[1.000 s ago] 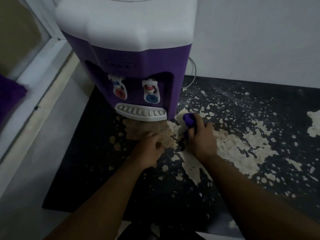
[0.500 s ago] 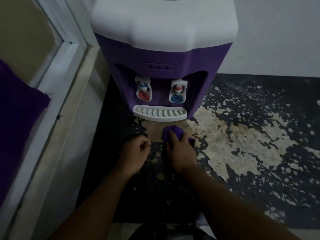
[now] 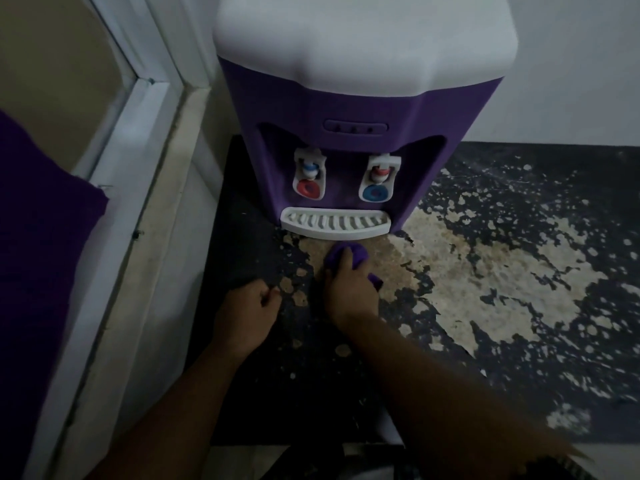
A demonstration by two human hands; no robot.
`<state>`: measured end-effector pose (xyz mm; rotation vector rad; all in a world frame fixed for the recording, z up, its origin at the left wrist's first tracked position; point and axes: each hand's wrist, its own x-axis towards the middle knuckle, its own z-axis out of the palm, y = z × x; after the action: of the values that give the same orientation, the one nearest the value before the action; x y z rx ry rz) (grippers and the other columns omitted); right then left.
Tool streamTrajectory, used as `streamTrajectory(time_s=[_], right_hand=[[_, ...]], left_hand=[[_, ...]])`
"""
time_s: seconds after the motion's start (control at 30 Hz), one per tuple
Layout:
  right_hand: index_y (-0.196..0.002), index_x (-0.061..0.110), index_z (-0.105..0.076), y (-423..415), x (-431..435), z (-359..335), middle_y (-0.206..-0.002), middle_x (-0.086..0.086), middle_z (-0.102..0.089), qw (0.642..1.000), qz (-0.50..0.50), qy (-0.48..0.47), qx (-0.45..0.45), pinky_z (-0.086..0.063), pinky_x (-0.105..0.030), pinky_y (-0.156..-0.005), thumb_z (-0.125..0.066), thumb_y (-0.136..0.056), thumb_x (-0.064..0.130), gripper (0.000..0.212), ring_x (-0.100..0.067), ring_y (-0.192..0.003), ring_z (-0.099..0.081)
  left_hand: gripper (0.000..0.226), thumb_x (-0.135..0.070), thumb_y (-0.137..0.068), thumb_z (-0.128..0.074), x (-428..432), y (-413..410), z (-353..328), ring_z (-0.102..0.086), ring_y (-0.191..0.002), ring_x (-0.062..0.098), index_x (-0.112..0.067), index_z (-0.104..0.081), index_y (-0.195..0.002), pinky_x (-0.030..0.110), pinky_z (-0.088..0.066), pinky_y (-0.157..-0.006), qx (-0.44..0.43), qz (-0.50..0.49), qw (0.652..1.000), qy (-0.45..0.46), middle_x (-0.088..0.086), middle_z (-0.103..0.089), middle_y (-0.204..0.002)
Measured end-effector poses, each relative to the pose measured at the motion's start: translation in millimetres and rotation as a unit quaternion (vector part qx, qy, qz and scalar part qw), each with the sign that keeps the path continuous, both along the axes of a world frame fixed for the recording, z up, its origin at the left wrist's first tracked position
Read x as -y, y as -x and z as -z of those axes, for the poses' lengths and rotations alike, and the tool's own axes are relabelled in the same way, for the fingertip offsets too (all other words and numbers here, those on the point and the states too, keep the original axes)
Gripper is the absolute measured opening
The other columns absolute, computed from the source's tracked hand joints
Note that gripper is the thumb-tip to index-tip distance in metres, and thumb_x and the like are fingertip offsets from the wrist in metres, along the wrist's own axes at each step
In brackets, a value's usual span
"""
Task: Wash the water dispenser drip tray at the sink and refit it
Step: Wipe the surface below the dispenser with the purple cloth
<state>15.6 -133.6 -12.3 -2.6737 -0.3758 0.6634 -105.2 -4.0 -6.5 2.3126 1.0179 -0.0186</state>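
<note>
Our right hand [image 3: 349, 292] is bunched around the purple cloth [image 3: 346, 254], pressing it onto the worn counter [image 3: 485, 271] just in front of the drip tray [image 3: 335, 225]. Our left hand [image 3: 247, 313] sits beside it, fingers curled in, nothing in it that we can see. The tray is seated in the dispenser [image 3: 346, 109], under the two taps, so we're likely on the wipe-down around the base. To do it well, we flatten the cloth, sweep along the tray's front lip, and avoid knocking the tray loose.
</note>
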Motion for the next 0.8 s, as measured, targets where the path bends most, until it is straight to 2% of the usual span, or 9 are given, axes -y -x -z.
streamTrajectory(time_s=[0.13, 0.2, 0.23, 0.33, 0.47, 0.57, 0.67, 0.73, 0.8], right_hand=[[-0.151, 0.033, -0.017, 6, 12, -6, -0.150, -0.020, -0.025, 0.977, -0.209, -0.003, 0.033, -0.055, -0.042, -0.082, -0.037, -0.101, 0.043, 0.055, -0.032, -0.105, -0.060], [-0.149, 0.037, -0.023, -2, 31, -9, -0.144, -0.015, -0.034, 0.963, -0.266, -0.002, 0.045, -0.054, -0.041, -0.082, -0.037, -0.100, 0.046, 0.051, -0.027, -0.101, -0.060], [-0.147, 0.038, -0.024, -5, 40, -9, -0.141, -0.013, -0.038, 0.963, -0.264, 0.010, 0.045, -0.055, -0.041, -0.081, -0.038, -0.100, 0.046, 0.050, -0.025, -0.100, -0.060], [-0.142, 0.037, -0.028, -9, 47, -8, -0.132, -0.011, -0.047, 0.987, -0.150, 0.013, 0.052, -0.057, -0.043, -0.076, -0.042, -0.098, 0.044, 0.047, -0.025, -0.096, -0.061], [-0.136, 0.021, -0.033, 0, 7, -8, -0.122, -0.016, -0.058, 0.999, 0.016, -0.045, 0.006, -0.056, -0.046, -0.081, -0.041, -0.100, 0.038, 0.041, -0.029, -0.094, -0.064], [-0.146, 0.015, -0.021, 8, -26, -3, -0.137, -0.024, -0.048, 0.999, 0.037, -0.022, -0.009, -0.056, -0.047, -0.081, -0.039, -0.100, 0.036, 0.053, -0.032, -0.097, -0.066], [-0.150, 0.022, -0.018, 12, -38, -4, -0.145, -0.024, -0.035, 0.995, -0.099, -0.018, -0.013, -0.055, -0.048, -0.083, -0.039, -0.100, 0.041, 0.058, -0.034, -0.105, -0.062], [-0.150, 0.031, -0.022, 10, -31, -8, -0.144, -0.019, -0.036, 0.975, -0.220, -0.012, 0.001, -0.054, -0.046, -0.086, -0.038, -0.100, 0.045, 0.054, -0.033, -0.109, -0.059], [-0.147, 0.035, -0.029, 6, -18, -9, -0.141, -0.015, -0.041, 0.961, -0.274, -0.005, 0.024, -0.053, -0.043, -0.086, -0.039, -0.100, 0.046, 0.049, -0.030, -0.108, -0.058]], left_hand=[[0.048, -0.034, -0.094, -0.057, -3, 3, -4, -0.046, -0.049, 0.018, -0.013, -0.037, -0.056, 0.031, -0.027, -0.050, -0.010, -0.012, 1.000, -0.012, 0.001, -0.046, -0.051], [0.046, -0.034, -0.095, -0.056, -5, 3, -5, -0.046, -0.049, 0.015, -0.013, -0.039, -0.057, 0.030, -0.026, -0.046, -0.014, -0.018, 1.000, -0.010, 0.002, -0.048, -0.053], [0.045, -0.035, -0.095, -0.055, -6, 3, -5, -0.047, -0.049, 0.015, -0.013, -0.040, -0.058, 0.029, -0.026, -0.045, -0.016, -0.018, 1.000, -0.009, 0.002, -0.050, -0.054], [0.044, -0.037, -0.095, -0.054, -11, 4, -3, -0.050, -0.053, 0.019, -0.010, -0.043, -0.061, 0.032, -0.029, -0.049, -0.026, -0.016, 1.000, -0.003, 0.004, -0.053, -0.058], [0.043, -0.037, -0.094, -0.056, -14, 11, 5, -0.052, -0.056, 0.022, -0.010, -0.045, -0.063, 0.031, -0.036, -0.053, -0.041, -0.009, 0.999, -0.001, 0.005, -0.055, -0.060], [0.041, -0.035, -0.093, -0.058, -16, 13, 11, -0.048, -0.052, 0.017, -0.012, -0.045, -0.062, 0.029, -0.032, -0.053, -0.033, -0.005, 0.999, 0.009, 0.005, -0.056, -0.060], [0.037, -0.033, -0.092, -0.060, -19, 13, 12, -0.048, -0.054, 0.017, -0.012, -0.050, -0.065, 0.029, -0.031, -0.055, -0.033, 0.002, 0.999, 0.019, 0.006, -0.058, -0.063], [0.034, -0.033, -0.092, -0.060, -20, 14, 12, -0.049, -0.057, 0.018, -0.012, -0.052, -0.066, 0.029, -0.032, -0.057, -0.028, 0.005, 0.999, 0.025, 0.006, -0.060, -0.064], [0.033, -0.032, -0.092, -0.061, -21, 17, 12, -0.053, -0.059, 0.019, -0.015, -0.050, -0.066, 0.030, -0.035, -0.057, -0.024, 0.009, 0.999, 0.038, 0.004, -0.060, -0.064]])
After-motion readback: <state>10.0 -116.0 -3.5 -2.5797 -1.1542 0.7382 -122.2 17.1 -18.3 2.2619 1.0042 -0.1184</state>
